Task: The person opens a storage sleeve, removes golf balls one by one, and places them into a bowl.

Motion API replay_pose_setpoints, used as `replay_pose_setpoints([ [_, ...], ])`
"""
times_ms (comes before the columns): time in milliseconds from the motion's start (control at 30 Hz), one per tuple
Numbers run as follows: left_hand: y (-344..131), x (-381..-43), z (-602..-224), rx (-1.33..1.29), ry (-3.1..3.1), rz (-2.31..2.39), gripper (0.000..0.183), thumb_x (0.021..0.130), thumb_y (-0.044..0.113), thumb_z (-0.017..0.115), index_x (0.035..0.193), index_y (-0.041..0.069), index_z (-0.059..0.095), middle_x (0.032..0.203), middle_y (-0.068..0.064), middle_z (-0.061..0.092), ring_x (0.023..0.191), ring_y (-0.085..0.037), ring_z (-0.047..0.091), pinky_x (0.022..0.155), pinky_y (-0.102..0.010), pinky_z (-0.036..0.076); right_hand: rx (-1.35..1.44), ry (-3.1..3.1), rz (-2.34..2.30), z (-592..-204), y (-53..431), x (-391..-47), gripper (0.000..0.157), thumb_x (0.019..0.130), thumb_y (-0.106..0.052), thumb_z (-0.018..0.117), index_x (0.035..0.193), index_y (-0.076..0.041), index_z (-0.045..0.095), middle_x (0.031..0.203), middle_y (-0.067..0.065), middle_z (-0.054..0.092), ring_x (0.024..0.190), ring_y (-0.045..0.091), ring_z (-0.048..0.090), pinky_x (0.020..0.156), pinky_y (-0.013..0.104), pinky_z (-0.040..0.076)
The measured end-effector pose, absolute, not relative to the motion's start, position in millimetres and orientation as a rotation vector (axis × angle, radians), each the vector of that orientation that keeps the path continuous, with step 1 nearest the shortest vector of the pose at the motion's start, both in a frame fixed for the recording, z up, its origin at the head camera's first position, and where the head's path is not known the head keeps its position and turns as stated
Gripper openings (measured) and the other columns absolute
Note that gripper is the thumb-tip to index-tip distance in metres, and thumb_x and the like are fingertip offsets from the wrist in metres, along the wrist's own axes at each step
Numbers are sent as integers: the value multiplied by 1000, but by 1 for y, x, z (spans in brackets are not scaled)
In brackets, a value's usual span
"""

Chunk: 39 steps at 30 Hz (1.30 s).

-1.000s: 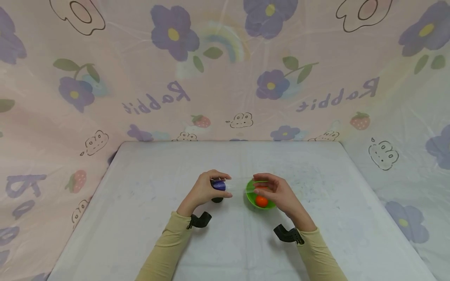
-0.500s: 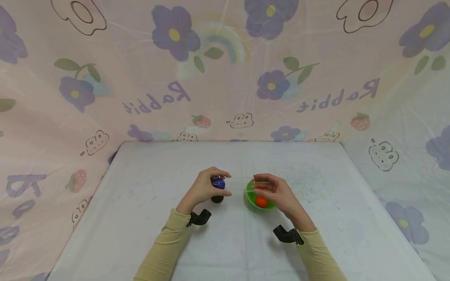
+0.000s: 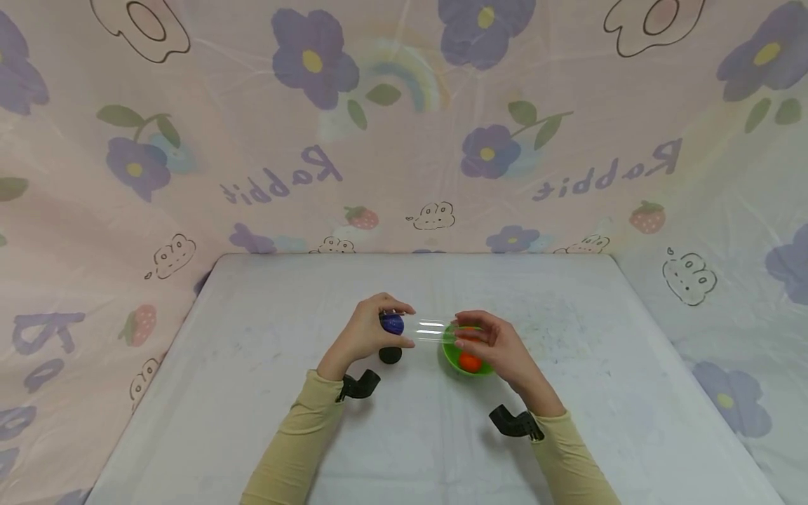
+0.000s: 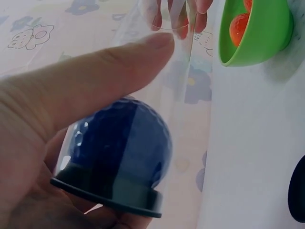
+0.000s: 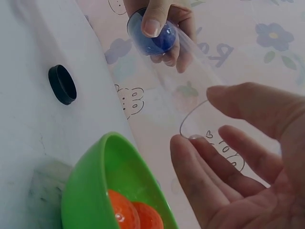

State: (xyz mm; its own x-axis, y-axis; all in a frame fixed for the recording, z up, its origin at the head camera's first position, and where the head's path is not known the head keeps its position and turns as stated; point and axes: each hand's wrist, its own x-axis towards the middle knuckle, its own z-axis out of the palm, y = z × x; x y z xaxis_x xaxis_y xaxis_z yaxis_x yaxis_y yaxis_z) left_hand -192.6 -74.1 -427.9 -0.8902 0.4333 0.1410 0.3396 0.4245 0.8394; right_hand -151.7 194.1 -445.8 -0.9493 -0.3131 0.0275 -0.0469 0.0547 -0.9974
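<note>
A clear plastic tube [image 3: 431, 331] spans the space between both hands, lying roughly sideways above the table. My left hand [image 3: 366, 333] grips its left end, where a blue dimpled ball, like a golf ball [image 4: 124, 143], sits inside against a black end cap [image 4: 105, 196]. At the other end, the thumb and fingertips of my right hand [image 5: 243, 162] pinch the uncapped rim. Just below the left hand, a loose black cap [image 5: 62, 85] rests on the table. Under the right hand stands a green bowl [image 5: 83, 191] with orange balls [image 3: 470, 362] in it, partly hidden by that hand.
The white-covered table [image 3: 303, 421] is backed by a pink curtain [image 3: 404, 161] with printed flowers and rabbits. Black wrist mounts [image 3: 361, 384] stick out from both sleeves.
My left hand has risen slightly with the tube end and the ball, showing more of the loose cap beneath. Glints now show along the tube. The right hand stays almost still.
</note>
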Motion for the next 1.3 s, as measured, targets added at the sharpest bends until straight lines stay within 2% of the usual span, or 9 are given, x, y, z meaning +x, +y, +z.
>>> replay_pose_setpoints([
  [367,-74,-192,-419,681,2543,1506,47,63,12,91,106,18,71,103,-3,57,100,-20,55,76,-29,54,-354,2141,-1965,-444,192,-153,46,86,-10,72,128,-3,53,130,24,51,115,41,54,88,27,49],
  [467,-75,-193,-418,705,2545,1517,48,62,10,91,106,15,72,101,-1,57,101,-23,55,79,-34,53,-355,2143,-1963,-443,191,-153,46,86,-10,72,128,-4,54,129,23,52,115,40,55,89,28,49],
  [533,-76,-193,-418,718,2551,1517,48,62,11,91,106,14,72,102,-3,58,102,-26,55,82,-40,52,-359,2140,-1969,-443,191,-153,46,87,-10,72,128,-3,53,129,24,52,115,40,55,89,29,49],
  [633,-76,-194,-418,718,2549,1519,49,62,12,91,107,12,72,103,-7,58,101,-30,55,80,-42,51,-353,2128,-1982,-443,190,-153,46,87,-10,72,128,-4,53,129,24,52,115,40,55,89,29,49],
  [767,-76,-193,-416,698,2571,1501,50,61,13,92,107,14,72,101,-2,58,96,-25,55,74,-35,52,-352,2122,-1990,-442,190,-153,46,87,-9,71,128,-4,54,129,24,52,114,39,56,89,30,49],
  [933,-76,-194,-416,702,2586,1485,49,62,13,91,106,16,72,99,3,57,94,-19,54,77,-38,52,-368,2116,-2000,-442,190,-153,45,87,-7,71,128,-3,54,127,20,54,111,34,59,89,31,50],
  [1300,-77,-195,-414,726,2592,1473,50,62,14,91,108,14,72,99,3,57,95,-18,54,80,-35,51,-345,2143,-1978,-440,191,-151,48,85,-10,74,128,-4,54,128,17,54,109,28,61,87,30,50],
])
